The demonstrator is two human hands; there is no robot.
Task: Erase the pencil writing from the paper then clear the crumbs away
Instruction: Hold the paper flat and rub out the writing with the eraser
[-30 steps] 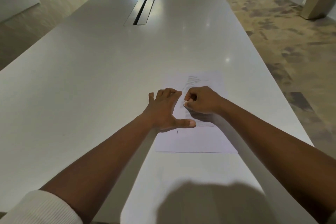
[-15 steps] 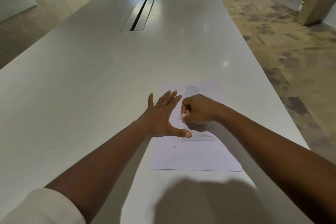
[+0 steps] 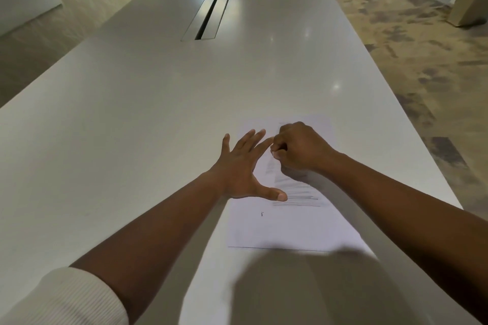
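My left hand [image 3: 244,169] presses flat, fingers spread, on the paper [image 3: 287,224] to pin it; my right hand [image 3: 298,150], mid-sheet, curls around what is probably an eraser.

A long white table [image 3: 132,126] with a cable slot [image 3: 207,16]; patterned carpet [image 3: 422,47]; a planter [image 3: 470,0] far right.

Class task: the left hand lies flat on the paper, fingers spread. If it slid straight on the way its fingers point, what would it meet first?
Probably the right hand: the left hand's fingers aim up-right, nearly touching its knuckles over the paper.
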